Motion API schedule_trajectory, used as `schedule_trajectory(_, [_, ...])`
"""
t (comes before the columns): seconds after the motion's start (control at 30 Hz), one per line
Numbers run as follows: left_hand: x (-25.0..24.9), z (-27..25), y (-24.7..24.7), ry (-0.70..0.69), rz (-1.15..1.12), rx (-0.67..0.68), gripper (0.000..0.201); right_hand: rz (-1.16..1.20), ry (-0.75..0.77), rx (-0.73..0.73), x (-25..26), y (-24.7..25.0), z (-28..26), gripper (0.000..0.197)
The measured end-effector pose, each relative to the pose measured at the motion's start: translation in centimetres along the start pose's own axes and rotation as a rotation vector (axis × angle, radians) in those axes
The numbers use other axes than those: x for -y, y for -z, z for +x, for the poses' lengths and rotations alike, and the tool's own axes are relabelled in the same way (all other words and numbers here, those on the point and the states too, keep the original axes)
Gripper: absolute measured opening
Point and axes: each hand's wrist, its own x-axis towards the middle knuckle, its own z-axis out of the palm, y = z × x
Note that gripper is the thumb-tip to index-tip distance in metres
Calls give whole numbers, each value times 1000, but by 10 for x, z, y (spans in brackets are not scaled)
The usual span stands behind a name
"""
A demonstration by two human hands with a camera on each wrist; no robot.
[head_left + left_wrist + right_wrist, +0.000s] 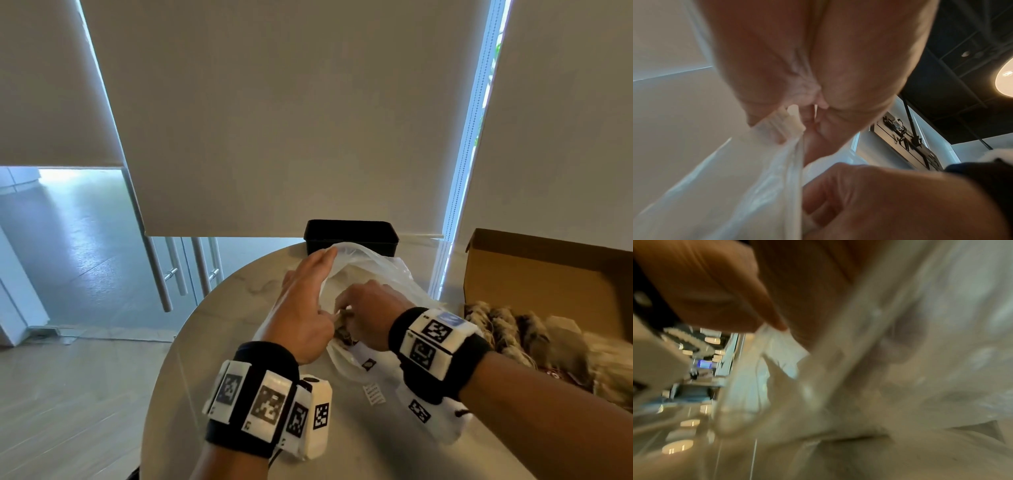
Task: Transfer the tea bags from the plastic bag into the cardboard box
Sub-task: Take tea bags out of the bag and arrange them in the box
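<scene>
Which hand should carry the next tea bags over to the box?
Right. The right hand is already inside the plastic bag, fingers curled on tea bags, and the cardboard box sits on its side. The left hand holds the bag's mouth open.

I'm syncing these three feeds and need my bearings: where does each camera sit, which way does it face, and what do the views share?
Head: worn on the head, facing forward and down at the table; both hands and wristbands show.
Left wrist: looks up along the left hand holding the plastic bag; the right hand shows below.
Right wrist: blurred, close on the bag's film; only a finger shows.
Shared: the plastic bag is in all three.
</scene>
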Motion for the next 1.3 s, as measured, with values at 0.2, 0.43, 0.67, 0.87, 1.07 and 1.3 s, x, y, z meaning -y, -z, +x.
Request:
schedule_trajectory(0.2, [-2, 1, -1, 23, -4, -8, 88, 251, 68, -161, -18, 15, -27, 18])
schedule_trajectory(0.43, [-3, 1, -3, -10, 14, 9, 75, 562, 110, -351, -35, 38, -72, 11])
schedule_trajectory(0.67, [-24, -1, -9, -104, -121, -102, 30, 1115, -48, -276, -62, 42, -98, 14])
schedule_trajectory(0.87, [-48, -4, -33, -127, -510, 128, 43, 1447, -104, -186, -71, 45, -107, 20])
schedule_trajectory(1.07, [-50, -3, -48, -75, -713, 184, 41, 1357, -102, -195, -73, 45, -111, 24])
schedule_trajectory(1.3, [-47, -4, -47, 16, -740, 97, 23, 1160, -153, -330, -69, 44, -110, 14])
